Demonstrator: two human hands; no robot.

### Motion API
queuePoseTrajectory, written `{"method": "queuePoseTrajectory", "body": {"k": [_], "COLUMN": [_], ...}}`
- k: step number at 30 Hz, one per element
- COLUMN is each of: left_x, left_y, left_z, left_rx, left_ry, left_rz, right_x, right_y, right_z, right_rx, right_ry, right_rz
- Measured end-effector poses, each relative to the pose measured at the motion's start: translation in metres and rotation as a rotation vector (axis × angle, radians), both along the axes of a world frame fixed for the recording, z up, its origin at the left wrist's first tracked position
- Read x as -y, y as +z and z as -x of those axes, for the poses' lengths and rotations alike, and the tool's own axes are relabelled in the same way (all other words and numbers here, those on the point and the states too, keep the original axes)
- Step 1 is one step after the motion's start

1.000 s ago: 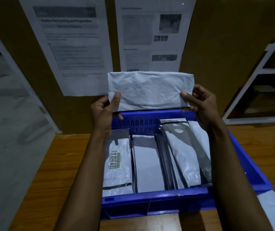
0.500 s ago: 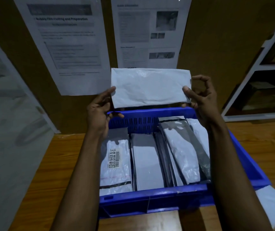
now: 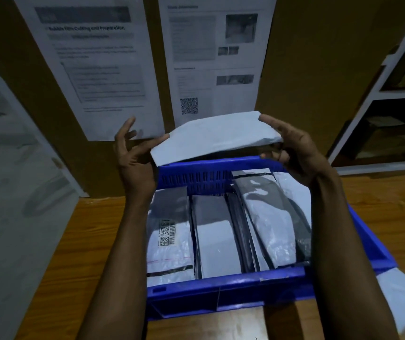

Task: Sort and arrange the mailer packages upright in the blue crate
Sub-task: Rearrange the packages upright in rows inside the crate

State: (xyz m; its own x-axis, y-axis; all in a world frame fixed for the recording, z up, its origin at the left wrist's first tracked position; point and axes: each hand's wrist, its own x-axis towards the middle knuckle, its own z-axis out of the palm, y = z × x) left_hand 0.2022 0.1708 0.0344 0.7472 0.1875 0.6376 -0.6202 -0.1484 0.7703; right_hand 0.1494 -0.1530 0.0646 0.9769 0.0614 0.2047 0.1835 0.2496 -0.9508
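A: Held mailer (image 3: 217, 138) – hanging where rn?
B: Hovering over far rim of blue crate (image 3: 226, 280), long side running across, tilting towards flat. Not touching crate or pkgs inside.

A: Handling how, prob.?
B: Looking light & thin: plastic film, creasing and sagging a bit btwn the ends. Judging it soft, floppy, prob. slick. Not looking fragile, tho contents not showing.

A: Being gripped where?
B: Right hand (image 3: 297, 153) wrapping right end, fingers curling over top edge, thumb tucking under. Left hand (image 3: 135, 163) only propping left end, thumb lying at corner, other fingers splaying straight, clear of film. Sitting well apart, one hand per end.

A: Best hold for dropping it in?
B: Prob. pinching both short ends or top edge near corners, keeping film taut vs. buckling. Grabbing mid-span prob. folding it. Needing turning upright first.

A: Crate filling up?
B: Already carrying rows of pkgs, standing or leaning, hard telling exactly. Labelled mailer (image 3: 169, 241) w/ barcode at left, plain mailer (image 3: 217, 236) just beside it, dark-edged mailers (image 3: 267, 227) leaning at right. Guessing room near far wall.

A: Around crate?
B: Resting on wooden table (image 3: 79, 241). Loose mailer (image 3: 402, 298) lying on table near crate's right near corner. Printed sheets (image 3: 93, 69) hanging on wall behind, shelving (image 3: 380, 119) at far right.
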Motion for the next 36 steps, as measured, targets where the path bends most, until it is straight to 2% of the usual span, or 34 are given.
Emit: {"method": "queuePoseTrajectory", "body": {"k": [2, 3, 7, 10, 17, 22, 30, 36], "left_x": [0.0, 0.0, -0.002, -0.001, 0.007, 0.011, 0.007, 0.019], "left_y": [0.001, 0.0, -0.01, -0.008, -0.002, 0.0, -0.002, 0.003], "left_z": [0.0, -0.001, -0.006, -0.002, 0.012, 0.013, 0.011, 0.024], "left_rx": [-0.057, -0.074, -0.159, -0.175, -0.288, -0.371, -0.397, -0.662], "left_ry": [-0.068, -0.077, -0.011, -0.035, -0.278, -0.347, -0.36, -0.633], "left_rz": [0.094, 0.079, -0.062, -0.067, 0.108, 0.23, 0.214, -0.007], "right_x": [0.005, 0.005, -0.007, -0.005, -0.013, -0.018, -0.021, -0.032], "right_y": [-0.005, -0.007, -0.014, -0.014, -0.006, -0.007, -0.006, -0.006], "right_z": [-0.002, -0.004, -0.014, -0.017, -0.011, -0.014, -0.014, -0.016], "right_rx": [0.048, 0.06, 0.086, 0.083, 0.021, -0.024, 0.007, 0.015], "right_ry": [0.095, 0.092, -0.185, -0.316, -0.337, -0.353, -0.368, -0.385], "right_rz": [0.034, 0.06, 0.137, 0.215, 0.051, 0.074, 0.034, -0.122]}}
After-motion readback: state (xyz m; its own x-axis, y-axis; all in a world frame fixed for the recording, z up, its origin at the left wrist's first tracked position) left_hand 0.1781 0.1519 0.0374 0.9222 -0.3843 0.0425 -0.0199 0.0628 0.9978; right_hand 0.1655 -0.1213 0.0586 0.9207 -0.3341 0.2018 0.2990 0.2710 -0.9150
